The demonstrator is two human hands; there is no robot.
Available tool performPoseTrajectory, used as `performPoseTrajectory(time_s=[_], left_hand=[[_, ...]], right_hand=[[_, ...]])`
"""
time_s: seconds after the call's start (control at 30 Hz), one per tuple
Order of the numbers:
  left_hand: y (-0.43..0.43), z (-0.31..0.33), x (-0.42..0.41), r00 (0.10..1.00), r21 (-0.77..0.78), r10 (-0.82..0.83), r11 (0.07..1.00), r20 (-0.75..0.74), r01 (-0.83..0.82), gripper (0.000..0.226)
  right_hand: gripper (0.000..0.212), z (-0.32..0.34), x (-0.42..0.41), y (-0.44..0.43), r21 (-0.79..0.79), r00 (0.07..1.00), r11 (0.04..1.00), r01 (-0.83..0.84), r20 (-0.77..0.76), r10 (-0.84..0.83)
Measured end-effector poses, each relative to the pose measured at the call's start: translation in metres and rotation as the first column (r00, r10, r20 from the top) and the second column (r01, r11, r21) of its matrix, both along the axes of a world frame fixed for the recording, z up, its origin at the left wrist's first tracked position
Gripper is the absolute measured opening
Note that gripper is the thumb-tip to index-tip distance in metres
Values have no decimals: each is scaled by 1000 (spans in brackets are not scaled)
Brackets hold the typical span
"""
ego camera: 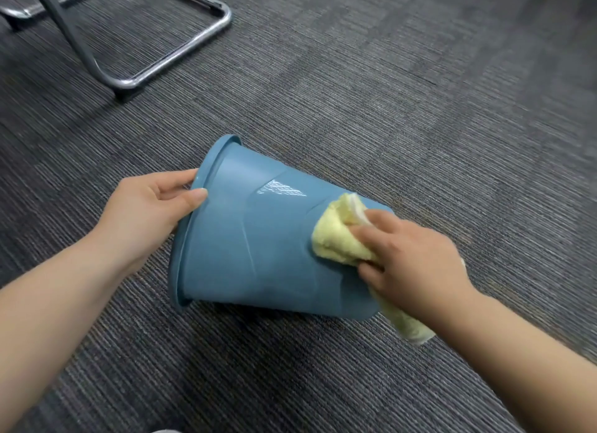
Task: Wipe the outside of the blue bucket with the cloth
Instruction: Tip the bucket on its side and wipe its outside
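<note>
We note the blue bucket [258, 239] on its side; left hand [145, 209] clamps the rim to steady it, right hand [416, 255] presses the bunched cloth [336, 239] w/ closed fingers nr the base.

My feed is evenly lit and fairly bright, soft indoor light with no harsh contrast. I see one patch of glare, a white streaked reflection on the upper side of the blue bucket [258, 239], which suggests light from above. Shadows are faint: a soft dark band under the bucket on the carpet [420, 93], and another beneath the metal chair frame [181, 54]. The centre is reasonably sharp, and I can read the carpet's ribbing there. Toward the top and right edges the carpet smears into blur. The wide lens bends the carpet lines and stretches both forearms at the lower corners.
</note>
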State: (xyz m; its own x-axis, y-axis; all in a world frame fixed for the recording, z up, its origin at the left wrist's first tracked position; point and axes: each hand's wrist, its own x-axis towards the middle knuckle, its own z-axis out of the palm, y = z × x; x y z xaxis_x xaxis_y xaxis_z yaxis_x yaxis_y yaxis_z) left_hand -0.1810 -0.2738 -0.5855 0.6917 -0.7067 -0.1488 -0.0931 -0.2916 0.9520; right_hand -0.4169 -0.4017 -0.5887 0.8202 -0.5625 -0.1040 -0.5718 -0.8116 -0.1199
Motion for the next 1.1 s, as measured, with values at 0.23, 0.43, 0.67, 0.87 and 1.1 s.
performPoseTrajectory(time_s=[0.23,0.43,0.67,0.87,1.1], left_hand=[[-1,0,0,1000,11,11,1000,6,-11,32],[-3,3,-2,1000,-5,13,1000,6,-13,31],[-5,7,-5,1000,-15,-9,1000,-1,9,27],[-3,6,-4,999,-32,-45,999,-18,44,27],[12,17,12,851,146,-499,841,-163,521,62]], right_hand=[[31,-2,-13,-21,9,980,980,198,-22,-197],[36,3,-12,-6,36,997,997,75,-26,-74],[35,2,-12,-15,77,991,988,132,20,-134],[21,-7,-23,-32,38,940,940,340,-7,-340],[21,-5,-21,-38,40,915,914,403,-40,-402]])
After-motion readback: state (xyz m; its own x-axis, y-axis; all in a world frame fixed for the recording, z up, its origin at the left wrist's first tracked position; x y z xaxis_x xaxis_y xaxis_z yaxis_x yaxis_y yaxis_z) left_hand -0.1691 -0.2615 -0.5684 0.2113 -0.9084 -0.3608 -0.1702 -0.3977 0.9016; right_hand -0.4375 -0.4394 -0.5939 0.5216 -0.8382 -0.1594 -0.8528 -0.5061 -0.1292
